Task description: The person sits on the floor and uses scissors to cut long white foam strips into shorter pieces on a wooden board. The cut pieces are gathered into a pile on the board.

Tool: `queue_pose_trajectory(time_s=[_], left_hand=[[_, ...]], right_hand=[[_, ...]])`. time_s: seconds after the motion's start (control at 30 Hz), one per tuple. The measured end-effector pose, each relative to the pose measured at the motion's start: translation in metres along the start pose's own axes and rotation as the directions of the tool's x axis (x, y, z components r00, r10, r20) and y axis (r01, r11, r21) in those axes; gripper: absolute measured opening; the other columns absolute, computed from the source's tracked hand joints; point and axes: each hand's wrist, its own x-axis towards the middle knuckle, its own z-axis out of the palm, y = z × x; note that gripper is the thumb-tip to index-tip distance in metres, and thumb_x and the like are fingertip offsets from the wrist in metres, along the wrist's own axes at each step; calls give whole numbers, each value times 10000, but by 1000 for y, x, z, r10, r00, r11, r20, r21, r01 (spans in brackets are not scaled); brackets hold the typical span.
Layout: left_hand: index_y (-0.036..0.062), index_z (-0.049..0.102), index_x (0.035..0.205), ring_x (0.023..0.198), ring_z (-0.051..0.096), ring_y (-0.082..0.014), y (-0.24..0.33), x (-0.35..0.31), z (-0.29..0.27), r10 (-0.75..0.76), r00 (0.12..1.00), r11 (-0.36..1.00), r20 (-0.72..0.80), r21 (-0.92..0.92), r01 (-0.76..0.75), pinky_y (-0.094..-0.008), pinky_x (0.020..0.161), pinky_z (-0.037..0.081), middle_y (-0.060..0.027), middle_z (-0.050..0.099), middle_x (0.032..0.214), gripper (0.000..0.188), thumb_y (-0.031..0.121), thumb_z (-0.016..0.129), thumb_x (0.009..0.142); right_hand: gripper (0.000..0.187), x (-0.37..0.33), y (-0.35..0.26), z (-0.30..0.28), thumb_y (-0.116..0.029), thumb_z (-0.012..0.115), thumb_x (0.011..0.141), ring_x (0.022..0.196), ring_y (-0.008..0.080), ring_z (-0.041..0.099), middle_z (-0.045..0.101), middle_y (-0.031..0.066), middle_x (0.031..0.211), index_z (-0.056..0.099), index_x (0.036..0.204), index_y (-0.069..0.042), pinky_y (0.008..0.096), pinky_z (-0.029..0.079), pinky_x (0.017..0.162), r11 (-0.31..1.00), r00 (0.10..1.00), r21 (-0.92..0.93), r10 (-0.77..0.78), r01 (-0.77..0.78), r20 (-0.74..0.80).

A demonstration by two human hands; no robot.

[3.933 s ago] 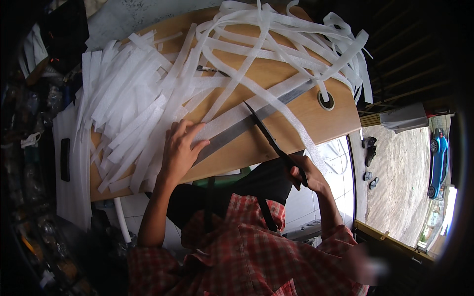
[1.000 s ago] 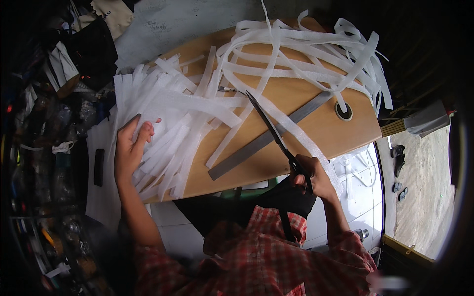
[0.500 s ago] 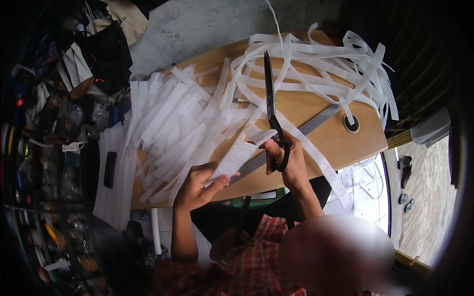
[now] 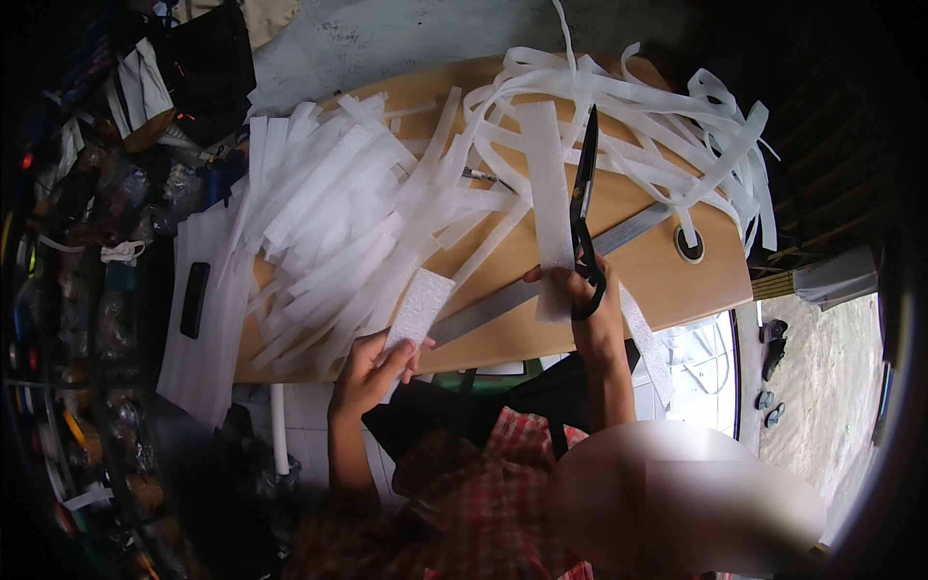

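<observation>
Between the thumb and fingers of my left hand [image 4: 365, 377] is a short white foam strip [image 4: 422, 304], slanting up over the table's near edge. My right hand [image 4: 599, 324] grips black-handled scissors [image 4: 582, 198], blades together and pointing away from me. The same hand pinches a longer white foam strip [image 4: 543, 184], which stands up just left of the blades. A pile of cut foam strips [image 4: 324, 208] covers the left part of the wooden table [image 4: 619, 300]. Long uncut foam bands [image 4: 628, 106] lie tangled at the far right.
A metal ruler [image 4: 483, 314] crosses the table diagonally beneath my hands. A dark phone-like object [image 4: 193, 300] rests on foam sheeting at the left edge. Crowded shelves [image 4: 106, 319] stand further left. A round cable hole [image 4: 688, 244] is near the table's right end.
My hands have moved apart. The foam between them is now in two separate pieces, one in each hand. My right hand and the scissors have shifted right, with a strip now upright beside the blades.
</observation>
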Motion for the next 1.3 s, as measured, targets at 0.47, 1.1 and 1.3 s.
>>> queue_pose_trajectory(time_s=[0.47,1.1,1.3], left_hand=[[8,519,1266,946,551,-117,11,70,74,46,945,933,-324,-325,-157,-281,844,432,-70,624,1043,347,227,547,998],[123,548,1339,1202,460,-331,51,154,-22,788,610,178,-78,978,-104,-505,966,359,-94,478,1390,525,230,711,852],[86,573,1281,1078,502,-328,7,183,83,646,759,373,84,833,-410,-477,878,419,-114,517,1204,555,213,775,780]], right_hand=[[371,-28,31,53,-278,784,817,552,177,542,598,143,645,585,826,36,379,445,566,764,988,-637,-1,100,153],[612,-98,25,-49,-493,826,730,747,160,683,728,141,806,608,891,56,304,518,685,873,989,-486,-24,-51,-145],[656,-110,9,-70,-529,802,744,822,190,711,747,142,891,636,966,66,318,536,754,846,960,-510,6,-155,-281]])
